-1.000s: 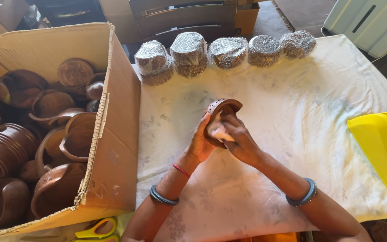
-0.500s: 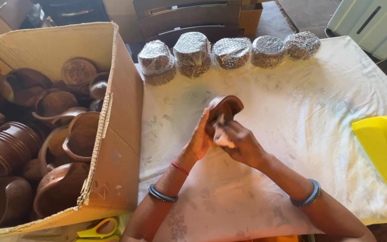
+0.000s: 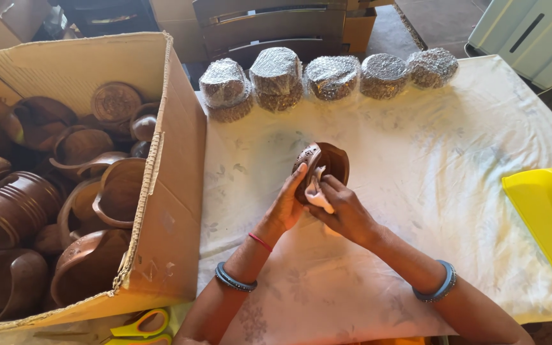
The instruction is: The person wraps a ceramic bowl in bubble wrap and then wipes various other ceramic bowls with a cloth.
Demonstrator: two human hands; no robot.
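Observation:
My left hand [image 3: 287,206] holds a small brown clay pot [image 3: 322,165] by its carved rim, tilted on its side above the cloth-covered table [image 3: 416,160]. My right hand [image 3: 345,206] presses a white cloth [image 3: 318,195] against the pot from below. Both wrists carry blue bangles.
A large cardboard box [image 3: 167,191] full of brown clay pots [image 3: 78,191] fills the left. Several bubble-wrapped bundles [image 3: 327,76] line the table's far edge. A yellow plastic object [image 3: 547,217] sits at the right edge. Yellow-handled scissors [image 3: 142,324] lie near the box's front corner.
The pot has turned in my hands so its open mouth now faces more toward the right, and the white cloth shows under it. My hands stay in the same place.

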